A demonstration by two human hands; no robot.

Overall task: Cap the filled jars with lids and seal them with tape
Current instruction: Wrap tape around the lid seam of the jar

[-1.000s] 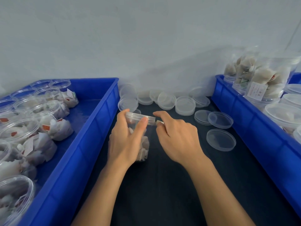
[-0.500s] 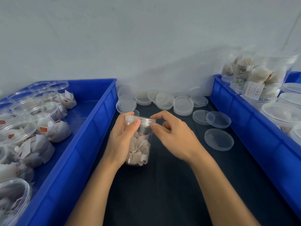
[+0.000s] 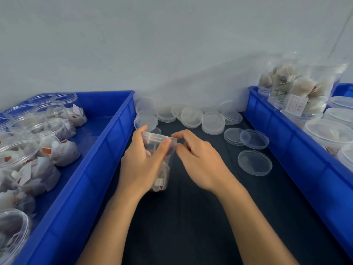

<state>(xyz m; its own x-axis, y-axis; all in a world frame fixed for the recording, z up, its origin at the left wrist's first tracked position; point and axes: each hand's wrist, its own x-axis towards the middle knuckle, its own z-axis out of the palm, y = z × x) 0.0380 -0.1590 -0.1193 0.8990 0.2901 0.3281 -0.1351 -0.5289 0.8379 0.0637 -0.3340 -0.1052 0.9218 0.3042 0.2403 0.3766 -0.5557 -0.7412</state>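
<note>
Centrally, a clear jar [image 3: 159,165] is standing on the dark table [image 3: 191,217], between two blue bins, and is carrying a clear lid [image 3: 159,137] on its mouth. White sachets are filling the jar.

- Left hand [image 3: 141,165]: wrapping around the jar's left side, thumb lying across the front up to the lid's rim, fingers curling behind.
- Right hand [image 3: 198,161]: curling at the lid's right edge, index finger and thumb pinching the rim there. Whether any tape is lying under those fingertips cannot be told.
- Loose lids [image 3: 255,162]: lying on the table to the right of the hands, one alone nearest, two overlapping just behind it.
- Lid stacks [image 3: 213,123]: sitting in a row along the back of the table, against the wall [image 3: 172,44]; some are leaning.
- Left bin [image 3: 91,169]: holding open jars [image 3: 21,150] of sachets, several lying tilted with their mouths facing the camera.
- Right bin [image 3: 286,150]: holding capped jars [image 3: 328,131], with more jars stacked on top at the back, one showing a white label.

Both forearms are reaching in from the bottom edge, bare.
</note>
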